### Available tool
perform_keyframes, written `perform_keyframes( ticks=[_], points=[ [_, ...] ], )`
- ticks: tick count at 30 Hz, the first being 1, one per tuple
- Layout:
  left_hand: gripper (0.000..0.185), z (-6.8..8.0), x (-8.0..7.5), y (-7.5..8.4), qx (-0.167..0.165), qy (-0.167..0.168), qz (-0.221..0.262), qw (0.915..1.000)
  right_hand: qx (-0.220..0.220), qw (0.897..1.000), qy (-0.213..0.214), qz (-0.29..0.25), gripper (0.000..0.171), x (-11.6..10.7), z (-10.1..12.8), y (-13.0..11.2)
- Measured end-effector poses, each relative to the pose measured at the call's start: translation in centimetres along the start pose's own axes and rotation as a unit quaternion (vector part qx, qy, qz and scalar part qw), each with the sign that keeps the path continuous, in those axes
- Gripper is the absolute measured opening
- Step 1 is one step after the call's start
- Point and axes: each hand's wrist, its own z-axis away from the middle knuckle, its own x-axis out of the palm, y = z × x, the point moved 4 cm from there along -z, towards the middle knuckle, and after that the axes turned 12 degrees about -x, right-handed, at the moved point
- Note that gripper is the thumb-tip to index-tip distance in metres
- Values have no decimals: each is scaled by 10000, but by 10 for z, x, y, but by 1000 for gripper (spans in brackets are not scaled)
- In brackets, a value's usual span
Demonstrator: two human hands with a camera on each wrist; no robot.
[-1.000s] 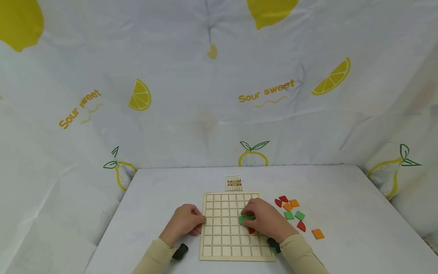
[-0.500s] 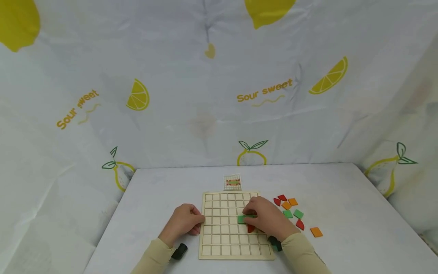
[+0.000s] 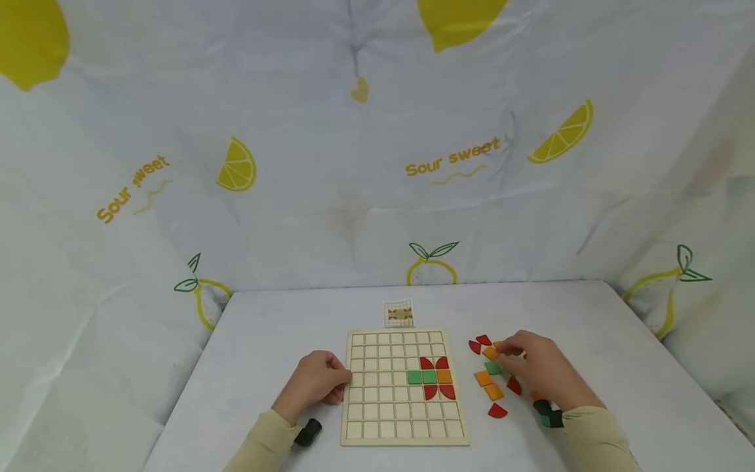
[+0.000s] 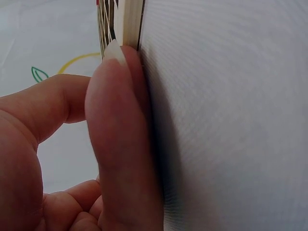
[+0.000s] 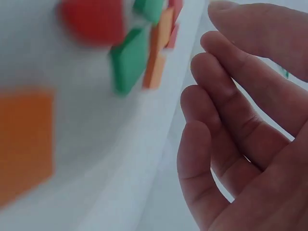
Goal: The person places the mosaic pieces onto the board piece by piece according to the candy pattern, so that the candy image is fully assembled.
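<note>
Pinching the board (image 3: 369, 413), your left hand (image 3: 318, 378) steadies it; your right hand (image 3: 544, 368), spread, should lift one orange tile (image 3: 490, 353) lying toward the right edge of the tabletop (image 3: 613, 354).

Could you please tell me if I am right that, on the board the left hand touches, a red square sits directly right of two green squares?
Not quite: the head view shows an orange square, not a red one, directly right of the two green squares on the board the left hand touches.
</note>
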Motion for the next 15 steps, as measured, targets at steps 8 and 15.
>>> perform_keyframes(
  ticks=[8, 15],
  points=[
    [17, 0, 0, -2, -20, -20, 40, 10000, 519, 9981, -248, -230, 29, -1, 11, 35],
    [18, 0, 0, 0, 59, -85, 90, 9999, 638, 9968, -309, -375, 31, 1, 11, 41]
  ],
)
